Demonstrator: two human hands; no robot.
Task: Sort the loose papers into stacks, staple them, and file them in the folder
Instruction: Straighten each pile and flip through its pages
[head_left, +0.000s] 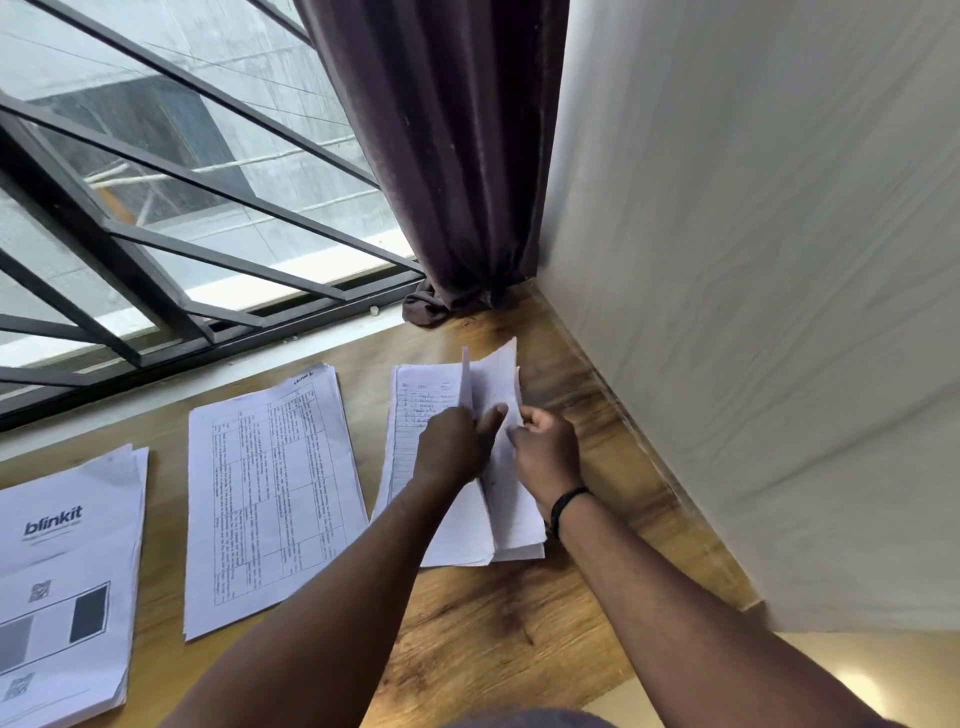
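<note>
On the right of the wooden table (467, 639), our left hand (452, 441) and right hand (545, 449) pinch lifted sheets of the handwritten stack (421, 395). We judge sorting continues; next, square this stack for stapling.

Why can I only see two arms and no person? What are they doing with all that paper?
The camera sits on the person's head and looks down, so you see only their own arms. Three piles of paper lie on a wooden table by a window: one with a printed logo, one with a printed table, and a handwritten pile on the right. The left hand and the right hand are lifting some sheets from that right pile, probably leafing through them. No stapler or folder shows.
</note>
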